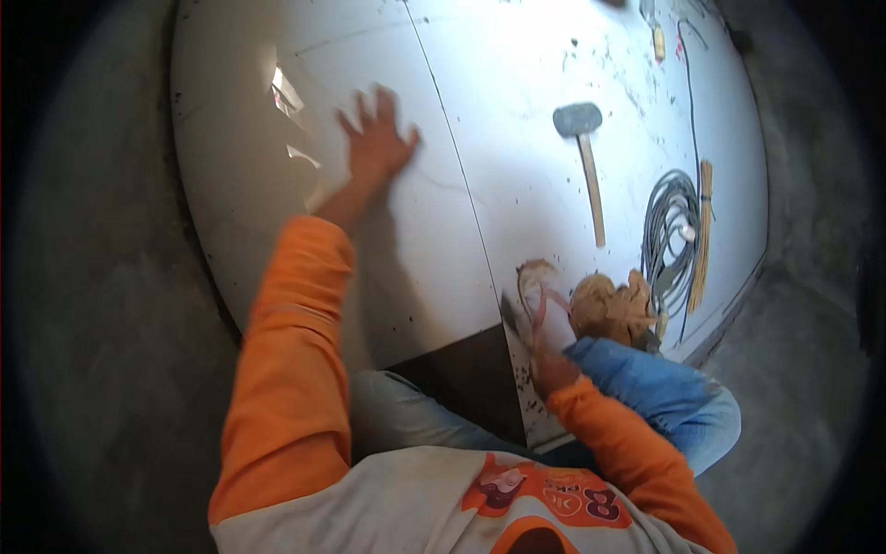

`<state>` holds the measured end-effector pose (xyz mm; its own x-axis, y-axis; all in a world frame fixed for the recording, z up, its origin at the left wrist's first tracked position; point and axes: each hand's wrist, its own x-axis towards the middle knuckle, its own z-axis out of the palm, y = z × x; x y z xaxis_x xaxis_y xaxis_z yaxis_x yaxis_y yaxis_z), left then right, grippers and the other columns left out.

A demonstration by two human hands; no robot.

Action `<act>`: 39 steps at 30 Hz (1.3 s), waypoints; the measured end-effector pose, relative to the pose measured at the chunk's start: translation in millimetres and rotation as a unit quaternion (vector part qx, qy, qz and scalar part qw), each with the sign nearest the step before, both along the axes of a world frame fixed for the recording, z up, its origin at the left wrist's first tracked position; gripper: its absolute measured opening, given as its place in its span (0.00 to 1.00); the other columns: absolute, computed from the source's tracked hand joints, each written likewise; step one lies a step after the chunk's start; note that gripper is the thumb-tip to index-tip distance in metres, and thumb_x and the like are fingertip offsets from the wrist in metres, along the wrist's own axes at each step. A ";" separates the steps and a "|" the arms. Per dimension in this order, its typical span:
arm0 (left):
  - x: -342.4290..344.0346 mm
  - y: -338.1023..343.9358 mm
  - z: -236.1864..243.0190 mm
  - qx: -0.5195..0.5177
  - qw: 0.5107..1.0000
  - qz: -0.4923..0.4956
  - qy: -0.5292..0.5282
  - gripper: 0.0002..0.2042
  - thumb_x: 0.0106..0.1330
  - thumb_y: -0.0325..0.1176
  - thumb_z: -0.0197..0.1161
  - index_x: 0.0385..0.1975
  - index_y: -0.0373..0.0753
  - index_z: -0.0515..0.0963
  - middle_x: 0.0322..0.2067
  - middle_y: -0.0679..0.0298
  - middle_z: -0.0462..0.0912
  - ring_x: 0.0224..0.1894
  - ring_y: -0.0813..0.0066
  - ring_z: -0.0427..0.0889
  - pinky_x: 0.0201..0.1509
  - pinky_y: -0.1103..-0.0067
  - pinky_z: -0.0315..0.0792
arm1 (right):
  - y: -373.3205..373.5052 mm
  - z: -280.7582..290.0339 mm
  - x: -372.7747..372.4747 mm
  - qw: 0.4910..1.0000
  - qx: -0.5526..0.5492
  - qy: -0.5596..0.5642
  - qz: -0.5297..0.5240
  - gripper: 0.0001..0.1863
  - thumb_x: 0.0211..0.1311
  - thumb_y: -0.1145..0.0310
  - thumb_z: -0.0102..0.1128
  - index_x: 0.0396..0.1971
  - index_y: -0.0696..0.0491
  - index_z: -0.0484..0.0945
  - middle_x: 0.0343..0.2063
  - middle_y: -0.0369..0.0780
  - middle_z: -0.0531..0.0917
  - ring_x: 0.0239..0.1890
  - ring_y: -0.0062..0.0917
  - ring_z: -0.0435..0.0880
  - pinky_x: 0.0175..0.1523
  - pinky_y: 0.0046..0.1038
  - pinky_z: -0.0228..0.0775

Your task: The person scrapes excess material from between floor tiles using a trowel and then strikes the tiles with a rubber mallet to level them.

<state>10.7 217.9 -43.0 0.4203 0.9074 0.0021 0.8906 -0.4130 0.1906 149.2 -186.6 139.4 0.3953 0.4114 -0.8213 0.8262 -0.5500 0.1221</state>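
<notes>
My left hand (pixel 374 138), fingers spread, is on or just over a large white floor tile (pixel 415 240), left of a thin seam. My right hand (pixel 554 360) is low at the centre beside my bent knee, closed around something pale and brown-edged (pixel 535 277) that I cannot make out clearly. Just right of it lies a crumpled brown bundle (pixel 604 305). Above that, a rubber mallet (pixel 577 120) with a grey head and wooden handle rests on the tiles.
A grey cable coil (pixel 660 217) and a stick bundle (pixel 701 231) lie at the right. A yellow-handled tool (pixel 657 42) is at the top. A dark untiled patch (pixel 452 379) is between my knees; grey concrete (pixel 111 295) borders the tiles.
</notes>
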 end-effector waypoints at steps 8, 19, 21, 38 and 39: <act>51.0 -130.1 7.2 -0.072 0.975 -0.180 -0.106 0.38 0.68 0.58 0.43 0.70 0.34 0.50 0.72 0.54 0.48 0.75 0.56 0.41 0.73 0.48 0.33 | 69.6 163.3 67.7 0.976 0.215 0.006 -0.023 0.16 0.64 0.65 0.51 0.49 0.55 0.76 0.34 0.56 0.82 0.39 0.55 0.80 0.44 0.47 0.72; -2.8 119.8 3.8 -0.016 0.998 -0.009 -0.065 0.37 0.68 0.56 0.41 0.70 0.36 0.48 0.73 0.56 0.47 0.75 0.63 0.43 0.76 0.61 0.33 | -11.8 138.4 311.8 0.866 0.461 -0.173 -0.089 0.20 0.72 0.62 0.46 0.51 0.64 0.73 0.18 0.36 0.72 0.18 0.19 0.67 0.26 0.26 0.62; -60.4 142.5 11.9 -0.027 0.998 0.030 -0.051 0.37 0.68 0.55 0.41 0.70 0.35 0.48 0.72 0.55 0.47 0.75 0.62 0.44 0.76 0.62 0.36 | -43.3 91.4 325.7 0.870 0.419 -0.258 -0.023 0.22 0.72 0.55 0.45 0.46 0.60 0.76 0.14 0.37 0.73 0.16 0.21 0.71 0.24 0.29 0.63; -271.0 151.0 -0.6 0.025 0.943 0.331 0.002 0.41 0.68 0.60 0.40 0.70 0.31 0.48 0.71 0.47 0.47 0.74 0.54 0.44 0.76 0.63 0.38 | -189.7 -0.1 315.0 0.871 0.372 -0.256 -0.194 0.25 0.70 0.51 0.47 0.38 0.63 0.77 0.23 0.49 0.78 0.26 0.38 0.78 0.34 0.36 0.69; -285.6 132.2 -1.9 0.021 0.941 0.338 0.017 0.41 0.68 0.60 0.40 0.70 0.31 0.48 0.71 0.47 0.47 0.74 0.54 0.44 0.76 0.63 0.38 | -192.3 -12.5 311.2 0.879 0.365 -0.236 -0.196 0.25 0.70 0.51 0.47 0.37 0.63 0.77 0.22 0.49 0.78 0.26 0.37 0.78 0.34 0.35 0.69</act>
<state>-274.9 350.1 -44.9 -0.2514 0.9671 0.0402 0.9580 0.2427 0.1527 460.4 -379.0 126.9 0.8498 0.5174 -0.1005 0.5083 -0.8550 -0.1027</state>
